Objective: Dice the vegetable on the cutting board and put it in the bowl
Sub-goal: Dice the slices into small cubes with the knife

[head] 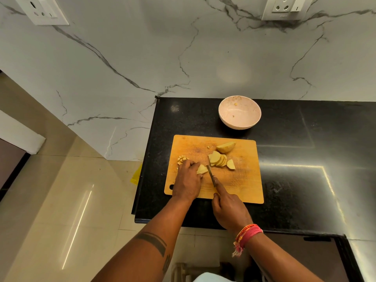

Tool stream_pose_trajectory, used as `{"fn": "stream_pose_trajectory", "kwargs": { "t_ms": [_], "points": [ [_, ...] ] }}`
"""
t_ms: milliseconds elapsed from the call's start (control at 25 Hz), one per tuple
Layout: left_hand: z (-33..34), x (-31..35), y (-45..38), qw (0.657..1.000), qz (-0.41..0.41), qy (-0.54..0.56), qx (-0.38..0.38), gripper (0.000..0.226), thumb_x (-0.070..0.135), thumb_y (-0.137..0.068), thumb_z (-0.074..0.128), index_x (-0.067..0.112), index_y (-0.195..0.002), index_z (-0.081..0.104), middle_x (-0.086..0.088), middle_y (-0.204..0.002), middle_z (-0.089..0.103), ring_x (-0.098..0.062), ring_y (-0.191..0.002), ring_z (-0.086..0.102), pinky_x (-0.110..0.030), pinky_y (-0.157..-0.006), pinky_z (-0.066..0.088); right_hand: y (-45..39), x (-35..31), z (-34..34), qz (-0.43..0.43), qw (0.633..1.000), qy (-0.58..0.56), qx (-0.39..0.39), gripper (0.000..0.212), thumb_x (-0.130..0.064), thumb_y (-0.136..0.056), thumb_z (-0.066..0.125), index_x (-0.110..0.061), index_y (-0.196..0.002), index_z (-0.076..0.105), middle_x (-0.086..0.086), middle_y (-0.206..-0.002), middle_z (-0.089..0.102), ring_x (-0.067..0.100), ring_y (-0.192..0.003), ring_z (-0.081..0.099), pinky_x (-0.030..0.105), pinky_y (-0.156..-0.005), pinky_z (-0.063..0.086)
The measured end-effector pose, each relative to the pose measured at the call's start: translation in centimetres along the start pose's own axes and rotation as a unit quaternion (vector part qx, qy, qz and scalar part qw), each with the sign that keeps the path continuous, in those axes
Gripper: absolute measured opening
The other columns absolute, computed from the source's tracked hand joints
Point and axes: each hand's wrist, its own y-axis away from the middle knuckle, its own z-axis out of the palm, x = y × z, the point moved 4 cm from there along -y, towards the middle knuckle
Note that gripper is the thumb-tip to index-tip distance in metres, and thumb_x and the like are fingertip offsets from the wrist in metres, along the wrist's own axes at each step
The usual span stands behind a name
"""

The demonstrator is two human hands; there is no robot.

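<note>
A wooden cutting board [244, 186] lies on the black bench [295, 159], close to the bench's near left corner. The left hand [188, 181] rests on the near left part of the board with its fingers curled over a pale potato piece [202, 169], pinning it down. The right hand [230, 208] grips the handle of a knife [211, 176], forefinger stretched along its spine; the blade points away from the person and its tip sits just right of the held piece. Just beyond the left hand's fingers, near the board's left edge, lies a small heap of diced cubes [182, 159]. Right of the blade a fan of slices [217, 159] leans together, with one more cut piece [231, 164] just to its right. A larger uncut potato half [225, 147] lies farther back, skin side showing. Beyond the board's far edge a pinkish bowl [239, 112] stands apart from it, holding only a few tiny scraps. Red and orange threads [247, 235] circle the right wrist
</note>
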Motion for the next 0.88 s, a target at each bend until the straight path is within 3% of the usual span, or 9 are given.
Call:
{"fn": "stream_pose_trajectory", "kwargs": {
  "t_ms": [440, 640, 880],
  "points": [
    [-0.2, 0.1, -1.1, 0.999, 0.026, -0.027, -0.029, 0.048, 0.029, -0.102, 0.057, 0.02, -0.148, 0.049, 0.003, -0.139, 0.042, -0.014, -0.13, 0.039, -0.027, -0.111, 0.035, 0.1, -0.6, 0.6, 0.005, 0.999, 0.031, 0.043, 0.064, -0.03, -0.104, 0.038, -0.032, -0.162, 0.011, -0.004, -0.063, 0.057, 0.015, -0.051, 0.052, 0.034, -0.047, 0.036],
    [-0.3, 0.5, -1.5, 0.998, 0.033, -0.047, -0.041, 0.045, 0.026, -0.102, 0.056, 0.018, -0.146, 0.052, 0.002, -0.139, 0.044, -0.018, -0.129, 0.041, -0.03, -0.11, 0.04, -2.0, -1.6, 0.8, 0.008, 0.998, 0.066, 0.016, 0.066, -0.03, -0.102, 0.034, -0.032, -0.161, 0.003, 0.003, -0.073, 0.063, 0.023, -0.059, 0.058, 0.039, -0.055, 0.049],
    [-0.5, 0.9, -1.6, 0.998, 0.028, -0.048, -0.034, 0.037, 0.027, -0.103, 0.051, 0.016, -0.138, 0.06, 0.0, -0.133, 0.048, -0.019, -0.123, 0.044, -0.033, -0.103, 0.047, -3.5, -2.2, 1.1, 0.007, 0.994, 0.11, 0.002, 0.063, -0.031, -0.105, 0.029, -0.031, -0.16, -0.003, 0.004, -0.071, 0.058, 0.026, -0.059, 0.058, 0.039, -0.055, 0.051]
  ]
}}
